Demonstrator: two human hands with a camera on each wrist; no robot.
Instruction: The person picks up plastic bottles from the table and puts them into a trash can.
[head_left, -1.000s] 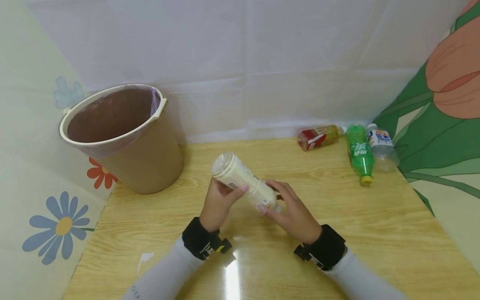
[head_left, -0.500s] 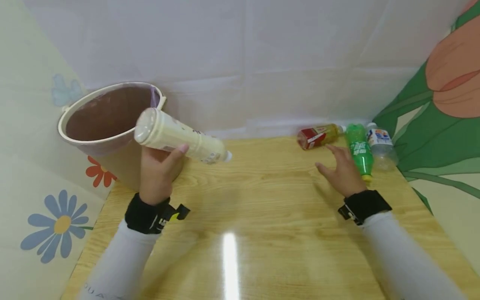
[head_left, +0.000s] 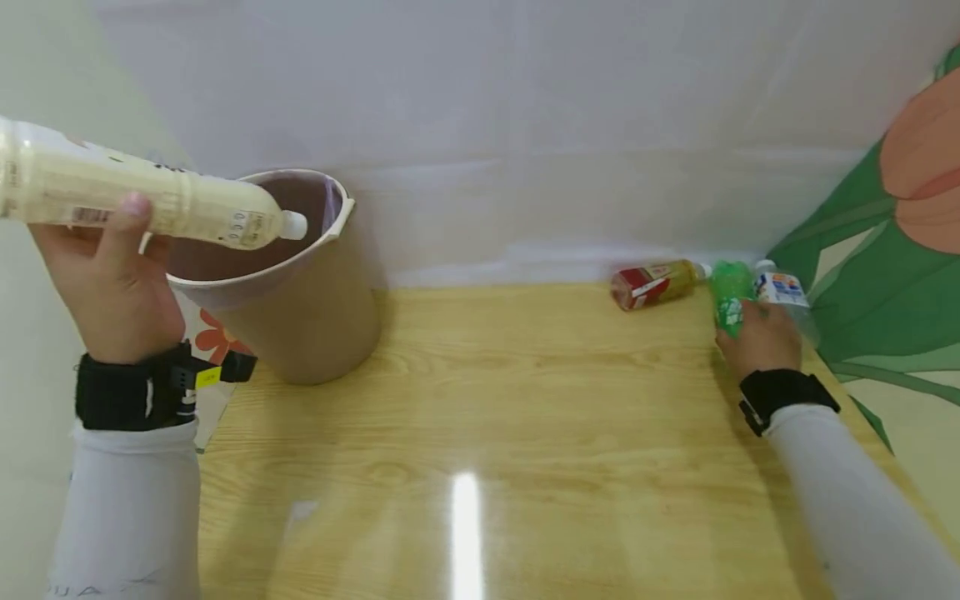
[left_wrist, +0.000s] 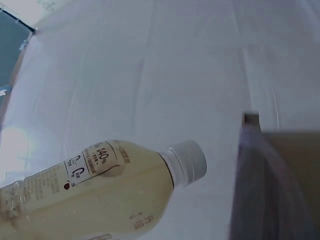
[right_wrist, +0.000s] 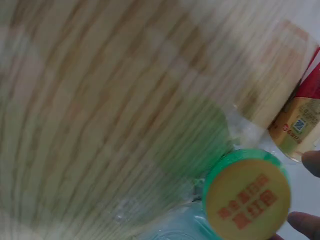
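My left hand (head_left: 120, 275) grips a cream-coloured drink bottle (head_left: 142, 193) from below, thumb across its label. The bottle lies almost level, its white cap (left_wrist: 191, 161) overlapping the bin's opening in the head view. At the far right, my right hand (head_left: 761, 337) is on a green plastic bottle (head_left: 731, 283), thumb at one side and fingers curled over it. The right hand covers the bottle's lower part in the head view. Its yellow cap (right_wrist: 247, 200) shows close up in the right wrist view, with fingertips (right_wrist: 306, 225) beside it.
A brown bin (head_left: 322, 325) with a pale rim and liner stands at the back left of the wooden table (head_left: 525, 433). A red-labelled bottle (head_left: 656, 283) lies left of the green one, a clear bottle (head_left: 783, 292) right of it. White sheeting hangs behind.
Both hands were on the cream-coloured bottle. The right hand let go and moved right to the green bottle, while the left carried the cream-coloured bottle up and left to the bin.
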